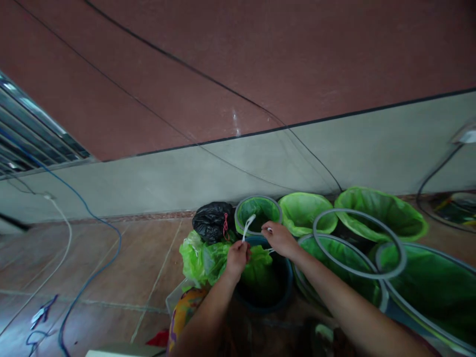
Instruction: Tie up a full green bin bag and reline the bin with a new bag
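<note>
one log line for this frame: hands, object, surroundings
left hand: pinching white tie | right hand: pulling tie's other end | object: green bag in dark bin

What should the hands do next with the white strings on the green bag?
Probably pull the two white drawstrings apart to cinch the green plastic bag shut. The left hand and right hand each grip a string end above the dark round bin, and the bag's top looks bunched.
</note>
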Demonstrator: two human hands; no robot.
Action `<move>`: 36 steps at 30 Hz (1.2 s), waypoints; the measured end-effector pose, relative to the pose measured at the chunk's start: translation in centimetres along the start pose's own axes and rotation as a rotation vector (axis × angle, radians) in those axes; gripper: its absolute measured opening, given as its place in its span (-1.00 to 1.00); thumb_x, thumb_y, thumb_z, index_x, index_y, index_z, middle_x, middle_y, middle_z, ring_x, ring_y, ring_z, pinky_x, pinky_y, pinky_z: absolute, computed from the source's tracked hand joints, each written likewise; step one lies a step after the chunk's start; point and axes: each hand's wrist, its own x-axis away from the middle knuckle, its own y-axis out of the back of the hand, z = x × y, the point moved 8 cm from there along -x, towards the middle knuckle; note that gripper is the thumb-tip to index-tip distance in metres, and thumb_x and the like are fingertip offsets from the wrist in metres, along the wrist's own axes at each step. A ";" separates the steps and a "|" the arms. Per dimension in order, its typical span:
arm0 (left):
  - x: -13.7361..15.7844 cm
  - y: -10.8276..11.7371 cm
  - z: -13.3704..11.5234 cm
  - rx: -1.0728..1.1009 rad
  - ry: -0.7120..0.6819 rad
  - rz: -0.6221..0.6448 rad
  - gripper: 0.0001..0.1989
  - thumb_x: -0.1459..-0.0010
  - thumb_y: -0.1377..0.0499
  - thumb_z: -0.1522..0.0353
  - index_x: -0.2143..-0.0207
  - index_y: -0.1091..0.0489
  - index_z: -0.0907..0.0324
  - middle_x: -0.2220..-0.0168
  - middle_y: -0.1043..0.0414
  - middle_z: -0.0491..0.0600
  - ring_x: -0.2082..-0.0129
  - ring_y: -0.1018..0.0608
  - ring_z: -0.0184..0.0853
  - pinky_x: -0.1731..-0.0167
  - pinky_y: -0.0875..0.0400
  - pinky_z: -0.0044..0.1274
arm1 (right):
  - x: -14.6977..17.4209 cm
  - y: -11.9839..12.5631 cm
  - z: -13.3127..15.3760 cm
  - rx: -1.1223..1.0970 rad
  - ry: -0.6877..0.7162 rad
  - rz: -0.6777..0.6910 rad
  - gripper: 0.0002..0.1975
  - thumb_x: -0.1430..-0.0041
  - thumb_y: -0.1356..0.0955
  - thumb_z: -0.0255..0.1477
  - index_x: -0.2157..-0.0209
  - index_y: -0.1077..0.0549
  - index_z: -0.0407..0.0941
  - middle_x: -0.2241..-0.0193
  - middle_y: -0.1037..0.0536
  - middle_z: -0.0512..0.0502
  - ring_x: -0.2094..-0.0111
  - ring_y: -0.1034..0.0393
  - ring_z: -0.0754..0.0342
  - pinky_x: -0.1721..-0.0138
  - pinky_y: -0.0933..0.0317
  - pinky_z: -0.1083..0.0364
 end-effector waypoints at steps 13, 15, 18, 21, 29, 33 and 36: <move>-1.4 1.8 -0.1 -0.207 -0.124 -0.060 -0.72 -0.10 -0.04 0.22 0.42 -0.47 0.19 0.53 -0.49 -0.08 0.54 -0.41 -0.43 0.47 -0.23 -0.59 | 4.1 -4.4 -2.4 0.617 -0.032 0.463 -0.75 0.00 -0.29 -0.68 0.27 -0.54 -0.30 0.22 -0.56 -0.41 0.13 -0.47 -0.19 0.22 -0.26 0.04; -1.5 1.7 -0.3 -0.194 -0.127 -0.063 -0.69 -0.10 -0.05 0.20 0.38 -0.48 0.20 0.51 -0.50 -0.07 0.52 -0.42 -0.42 0.45 -0.23 -0.58 | 4.2 -4.5 -1.4 0.618 0.009 0.455 -0.76 -0.06 -0.26 -0.63 0.29 -0.55 -0.27 0.23 -0.57 -0.39 0.14 -0.47 -0.20 0.22 -0.25 0.00; -1.4 0.9 -0.4 -0.148 -0.125 -0.019 -0.66 -0.10 -0.06 0.16 0.36 -0.48 0.23 0.57 -0.44 -0.09 0.57 -0.37 -0.45 0.50 -0.20 -0.60 | 4.2 -4.1 0.3 0.623 0.088 0.421 -0.74 -0.13 -0.22 -0.56 0.35 -0.56 -0.24 0.27 -0.58 -0.36 0.12 -0.44 -0.22 0.14 -0.19 -0.10; -1.3 -0.1 0.0 -0.162 -0.106 0.044 -0.66 -0.12 -0.04 0.17 0.38 -0.47 0.23 0.68 -0.28 -0.16 0.66 -0.26 -0.48 0.59 -0.10 -0.61 | 4.0 -3.9 1.1 0.618 0.131 0.392 -0.71 -0.18 -0.20 -0.50 0.32 -0.55 -0.23 0.27 -0.58 -0.37 0.08 -0.39 -0.25 0.10 -0.12 -0.15; -0.8 -2.6 1.5 -0.341 -0.108 0.260 -0.77 -0.09 -0.04 0.37 0.50 -0.45 0.24 0.65 -0.19 -0.18 0.63 -0.18 -0.48 0.59 -0.04 -0.60 | 3.1 -5.6 1.1 0.451 0.190 0.419 -0.67 -0.25 -0.16 -0.41 0.28 -0.52 -0.22 0.24 -0.57 -0.33 0.16 -0.45 -0.11 0.21 -0.16 0.04; 0.1 -3.9 0.9 -0.317 -0.162 0.373 -0.78 -0.03 -0.03 0.46 0.43 -0.49 0.23 0.60 -0.28 -0.14 0.56 -0.24 -0.45 0.49 -0.16 -0.58 | 2.4 -5.7 1.0 0.423 0.227 0.392 -0.65 -0.28 -0.13 -0.39 0.33 -0.49 -0.20 0.31 -0.57 -0.26 0.23 -0.44 -0.03 0.25 -0.15 0.08; 0.8 -4.4 0.6 -0.307 -0.167 0.391 -0.76 -0.02 -0.03 0.49 0.40 -0.50 0.23 0.60 -0.30 -0.13 0.54 -0.25 -0.44 0.45 -0.20 -0.58 | 1.9 -5.8 0.7 0.360 0.205 0.371 -0.66 -0.27 -0.14 -0.39 0.43 -0.45 -0.19 0.40 -0.55 -0.20 0.32 -0.43 0.03 0.31 -0.14 0.11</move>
